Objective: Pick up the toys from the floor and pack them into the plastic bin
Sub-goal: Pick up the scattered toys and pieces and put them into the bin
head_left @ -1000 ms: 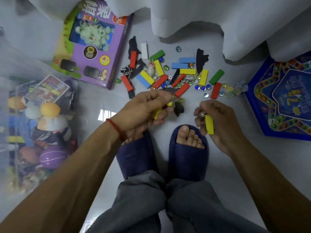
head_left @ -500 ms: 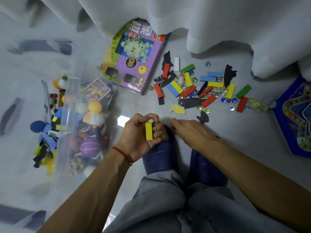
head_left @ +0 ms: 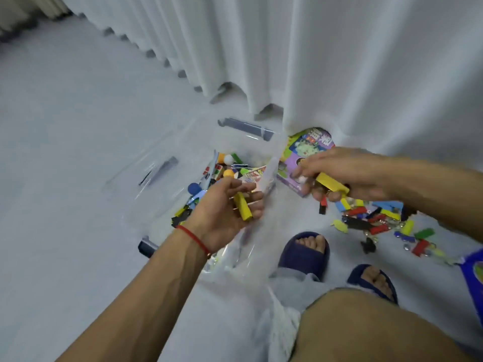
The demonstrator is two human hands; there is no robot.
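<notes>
My left hand (head_left: 226,212) is palm up over the near side of the clear plastic bin (head_left: 167,176) and its fingers curl round a yellow block (head_left: 242,208). To the right of the bin's rim, my right hand (head_left: 337,173) grips another yellow block (head_left: 331,182) together with some small pieces I cannot make out. Inside the bin lie balls, cards and coloured pieces (head_left: 222,165). A heap of loose coloured blocks, dark shapes and glass beads (head_left: 373,220) is spread on the floor to the right.
A purple game box (head_left: 311,145) lies by the white curtain (head_left: 339,61), partly behind my right hand. A blue game board (head_left: 473,273) shows at the right edge. My feet in dark blue slippers (head_left: 303,254) stand just in front of the heap.
Both hands have swung left and up from the floor toward the bin, each carrying a yellow block. The camera turned left, so the bin sits in the middle.
</notes>
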